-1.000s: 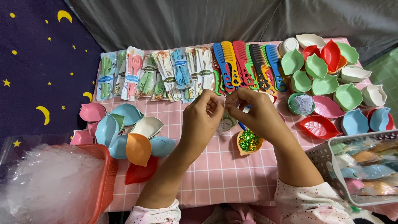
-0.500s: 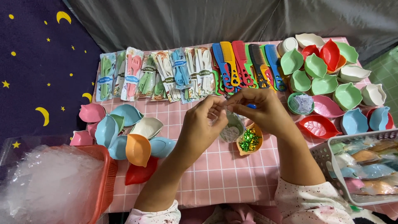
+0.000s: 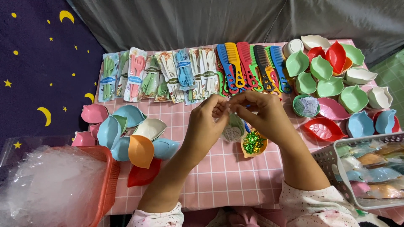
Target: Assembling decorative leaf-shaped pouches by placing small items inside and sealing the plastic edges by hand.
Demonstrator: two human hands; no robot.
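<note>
**Two hands joined over a small clear bag at the middle of the counter**

The left hand (image 3: 206,122) and the right hand (image 3: 263,115) are held together above the pink checked counter (image 3: 219,176), fingertips almost touching. The fingers of both hands are closed in a pinch on the top of a small clear plastic bag (image 3: 232,128), which hangs just under them; what is inside the bag cannot be told for sure. Just beside the bag, to the right and near, a small orange leaf-shaped dish (image 3: 253,145) filled with shiny green and gold pieces is seen on the counter.

At the far side, a row of plastic cutlery sets in clear packets (image 3: 160,75) is laid, and to its right a row of coloured plastic combs (image 3: 250,65). At the far right, many leaf-shaped plastic dishes in green, white, red, pink and blue (image 3: 332,82) are spread. A second group of leaf-shaped dishes in pink, blue, cream and orange (image 3: 126,134) is placed at the left. A red plastic basket with crumpled clear plastic (image 3: 54,185) stands at the near left, and a white plastic basket with wrapped dishes (image 3: 366,168) at the near right.
</note>
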